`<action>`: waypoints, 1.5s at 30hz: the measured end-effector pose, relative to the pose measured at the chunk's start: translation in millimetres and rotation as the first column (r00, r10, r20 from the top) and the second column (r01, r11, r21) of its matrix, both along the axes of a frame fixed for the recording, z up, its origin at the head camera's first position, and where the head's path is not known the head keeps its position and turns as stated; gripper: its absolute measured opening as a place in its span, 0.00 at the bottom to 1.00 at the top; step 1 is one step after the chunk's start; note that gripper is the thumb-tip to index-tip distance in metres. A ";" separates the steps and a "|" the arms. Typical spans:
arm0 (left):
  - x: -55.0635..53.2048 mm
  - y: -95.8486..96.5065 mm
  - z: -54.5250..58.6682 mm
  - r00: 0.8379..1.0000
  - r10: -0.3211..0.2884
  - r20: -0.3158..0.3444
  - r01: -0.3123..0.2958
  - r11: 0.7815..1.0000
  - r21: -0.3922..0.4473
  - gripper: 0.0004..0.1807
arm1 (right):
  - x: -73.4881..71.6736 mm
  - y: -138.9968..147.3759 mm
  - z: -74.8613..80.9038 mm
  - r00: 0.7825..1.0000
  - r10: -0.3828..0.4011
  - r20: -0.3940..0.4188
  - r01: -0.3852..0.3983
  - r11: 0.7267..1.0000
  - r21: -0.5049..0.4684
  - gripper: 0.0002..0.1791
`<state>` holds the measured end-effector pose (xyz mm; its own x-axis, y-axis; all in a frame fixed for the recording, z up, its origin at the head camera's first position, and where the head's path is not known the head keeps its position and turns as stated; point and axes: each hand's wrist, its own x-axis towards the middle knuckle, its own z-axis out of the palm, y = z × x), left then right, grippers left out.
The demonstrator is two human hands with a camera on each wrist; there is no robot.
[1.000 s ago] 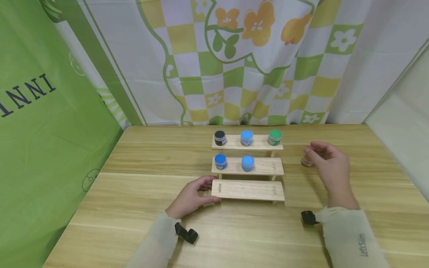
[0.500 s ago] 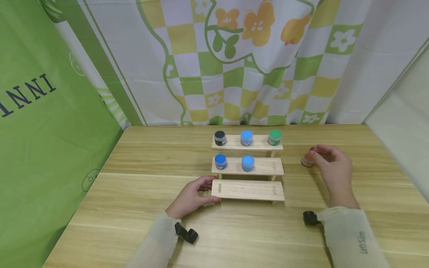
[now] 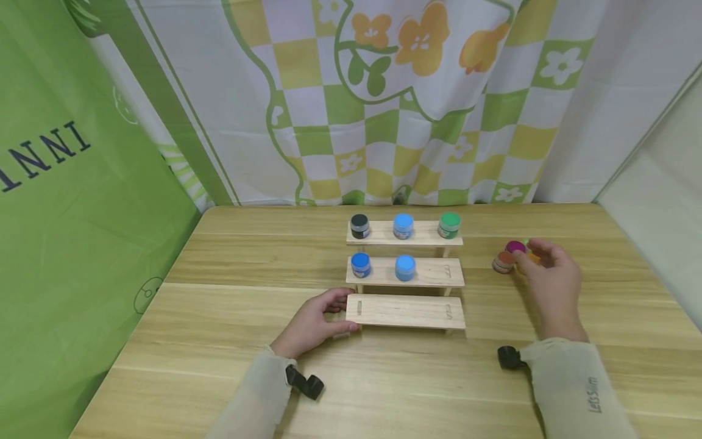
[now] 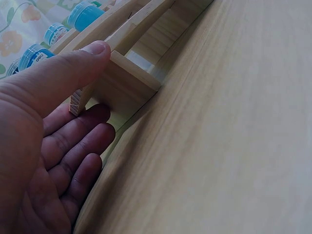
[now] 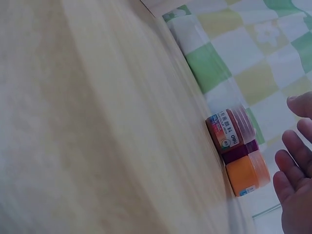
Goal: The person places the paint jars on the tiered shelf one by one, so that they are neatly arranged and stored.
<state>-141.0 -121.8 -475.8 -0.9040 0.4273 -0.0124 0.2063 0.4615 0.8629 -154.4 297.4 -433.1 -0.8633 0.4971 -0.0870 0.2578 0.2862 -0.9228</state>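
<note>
My left hand [image 3: 320,320] holds the left end of the lowest step of a wooden stepped rack [image 3: 406,311], thumb in front and fingers behind. The left wrist view shows the thumb [image 4: 92,53] at the board's corner. On the right, my right hand [image 3: 551,283] hovers over a cluster of small paint jars, its fingers apart with nothing between them. The cluster includes a brown jar [image 5: 229,129], a purple jar [image 3: 515,246] and an orange jar [image 5: 243,175]; a sliver of green shows behind the fingers, which hide part of the group.
The top step bears a black jar [image 3: 359,226], a light blue jar [image 3: 403,226] and a green jar [image 3: 450,225]. On the middle step stand a dark blue jar [image 3: 361,265] and another light blue jar [image 3: 405,268]. A patterned curtain [image 3: 384,146] hangs behind the wooden table [image 3: 247,244].
My right hand has drifted right and slightly toward me, uncovering the brown jar and then the purple and orange ones. The left hand and the rack have stayed put.
</note>
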 end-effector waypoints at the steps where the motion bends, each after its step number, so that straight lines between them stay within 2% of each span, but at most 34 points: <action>1: 0.0 0.0 0.0 1.000 0.000 -0.001 0.000 1.000 0.002 0.34 | -0.1 0.8 -0.3 1.000 -0.003 0.002 0.003 1.000 -0.013 0.33; 8: -0.1 0.0 -1.0 1.000 -0.006 -0.007 0.006 1.000 0.004 0.34 | -1.3 5.7 -3.3 0.999 -0.049 -0.002 0.049 0.999 0.006 0.34; 19: -0.7 -0.5 -1.9 1.000 0.003 -0.012 -0.003 1.000 0.014 0.33 | -4.3 14.3 -12.3 0.998 -0.052 0.034 0.051 0.999 0.018 0.36; 29: -0.8 -0.4 -1.8 1.000 0.005 -0.005 -0.005 1.000 0.015 0.34 | -1.4 15.3 -13.2 0.997 -0.014 0.076 0.014 1.000 0.010 0.39; 35: -0.4 -0.4 -2.0 1.000 -0.003 -0.012 0.004 1.000 0.015 0.35 | -1.2 19.3 -19.2 0.994 0.020 0.107 -0.020 1.000 0.004 0.43; 45: -1.3 -1.1 -2.9 1.000 -0.008 -0.016 0.008 1.000 0.010 0.37 | 0.6 22.5 -22.3 0.989 0.057 0.135 -0.069 0.994 0.089 0.44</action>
<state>-142.3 -123.0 -478.7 -0.9007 0.4345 0.0061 0.2234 0.4511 0.8641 -153.8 319.9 -455.4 -0.8774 0.4531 -0.1577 0.3538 0.3891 -0.8506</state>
